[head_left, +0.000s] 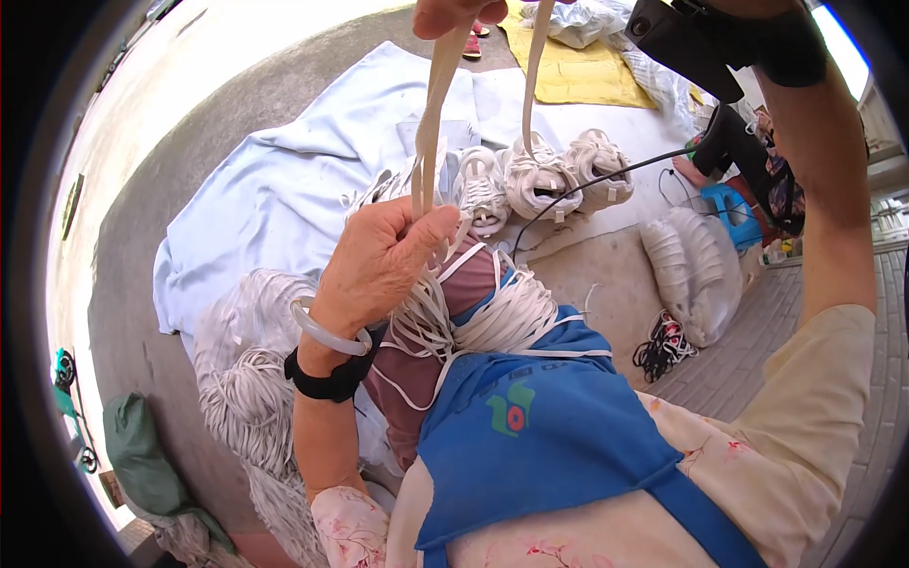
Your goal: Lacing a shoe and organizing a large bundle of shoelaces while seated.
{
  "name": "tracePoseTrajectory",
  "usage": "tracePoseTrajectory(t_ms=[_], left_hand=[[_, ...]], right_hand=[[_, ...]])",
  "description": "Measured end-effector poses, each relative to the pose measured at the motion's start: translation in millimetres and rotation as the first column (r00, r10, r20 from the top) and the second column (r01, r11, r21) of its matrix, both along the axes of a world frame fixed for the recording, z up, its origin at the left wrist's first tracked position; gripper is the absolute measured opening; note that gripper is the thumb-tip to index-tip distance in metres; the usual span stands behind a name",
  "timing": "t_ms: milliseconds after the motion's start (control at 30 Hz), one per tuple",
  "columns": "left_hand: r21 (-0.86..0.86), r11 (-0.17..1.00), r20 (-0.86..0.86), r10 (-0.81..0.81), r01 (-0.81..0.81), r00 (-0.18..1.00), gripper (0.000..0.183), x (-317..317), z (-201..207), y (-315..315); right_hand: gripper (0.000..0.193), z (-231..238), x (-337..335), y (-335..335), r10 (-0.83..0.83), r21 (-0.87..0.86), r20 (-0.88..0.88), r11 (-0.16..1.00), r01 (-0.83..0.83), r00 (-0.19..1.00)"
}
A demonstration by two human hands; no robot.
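Note:
My left hand (383,251) is closed, its thumb and fingers pinching flat cream shoelaces (431,133) that run straight up from it. At the top edge, partly cut off, the fingers of my right hand (459,13) grip the upper end of the same laces. A further lace strand (532,80) hangs to the right of them, down toward the shoes. Below my left hand, a loose bundle of white laces (507,312) lies across my lap on a blue apron (549,407). Several bundles of wound laces (540,180) stand in a row beyond my lap.
A pale blue cloth (284,180) is spread at the left. Clear bags of white laces lie left (251,388) and right (696,275). A black cable (606,177) crosses to the right. Black laces (666,346) lie on the floor, and a yellow sheet (587,71) lies farther off.

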State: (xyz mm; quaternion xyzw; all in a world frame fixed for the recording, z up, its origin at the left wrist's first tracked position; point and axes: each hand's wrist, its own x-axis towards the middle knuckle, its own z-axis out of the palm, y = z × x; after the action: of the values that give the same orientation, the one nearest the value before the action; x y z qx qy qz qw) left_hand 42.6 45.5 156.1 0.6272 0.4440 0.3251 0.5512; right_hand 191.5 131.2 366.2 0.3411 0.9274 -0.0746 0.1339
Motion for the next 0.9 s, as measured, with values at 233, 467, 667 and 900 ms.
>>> tracePoseTrajectory(t_ms=[233,467,667,900], left_hand=[[-0.252,0.966,0.179,0.099,-0.052,0.979,0.044,-15.4,-1.5,4.2],[-0.411,0.89,0.314,0.342,-0.198,0.886,0.046,-13.1,-4.6,2.6],[-0.233,0.956,0.168,0.22,-0.178,0.961,0.04,-22.9,-2.9,1.3],[-0.362,0.91,0.22,0.292,-0.201,0.931,0.039,-34.2,-14.1,-0.7]], right_hand=[[0.027,-52.7,21.3,49.2,0.348,0.27,-0.396,0.929,-0.255,0.85],[0.051,-153.0,29.9,-22.9,0.066,-0.036,-0.675,0.992,-0.122,0.735],[0.039,-199.6,13.4,-43.6,-0.204,-0.307,-0.772,0.949,-0.072,0.602],[0.022,-174.8,32.2,-24.3,-0.388,-0.589,-0.557,0.808,-0.019,0.734]])
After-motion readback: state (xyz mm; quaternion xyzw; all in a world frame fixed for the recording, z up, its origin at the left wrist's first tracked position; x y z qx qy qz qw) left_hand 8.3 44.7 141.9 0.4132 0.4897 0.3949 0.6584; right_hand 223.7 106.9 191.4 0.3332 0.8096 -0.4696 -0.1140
